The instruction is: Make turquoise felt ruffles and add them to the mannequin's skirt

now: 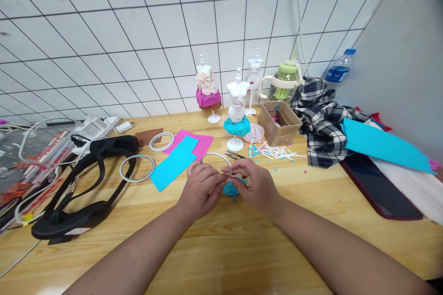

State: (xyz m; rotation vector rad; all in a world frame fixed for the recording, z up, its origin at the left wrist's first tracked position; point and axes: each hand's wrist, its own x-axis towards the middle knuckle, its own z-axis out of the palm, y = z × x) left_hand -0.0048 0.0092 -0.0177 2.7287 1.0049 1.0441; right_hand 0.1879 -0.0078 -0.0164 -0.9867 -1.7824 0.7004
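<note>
My left hand (204,186) is closed on a thin white ring that looks like a narrow roll of tape (215,155), held upright. My right hand (254,184) pinches at the same roll's right edge, its fingertips almost meeting the left ones. A gathered piece of blue crepe paper (230,189) shows below and between the hands; whether fingers touch it is hard to tell. Just beyond the hands lie dark-bladed small scissors (234,155). Behind them stands a white mini dress form (238,94) with a blue ruffled skirt (237,126).
Blue (175,163) and pink paper sheets (204,143) lie left, near two more rolls (161,133) (137,180) and a black headset frame (104,206). Behind are two dress forms (207,83) (255,71). White sticks (278,151), a cardboard box (282,124) and a phone (384,193) are right.
</note>
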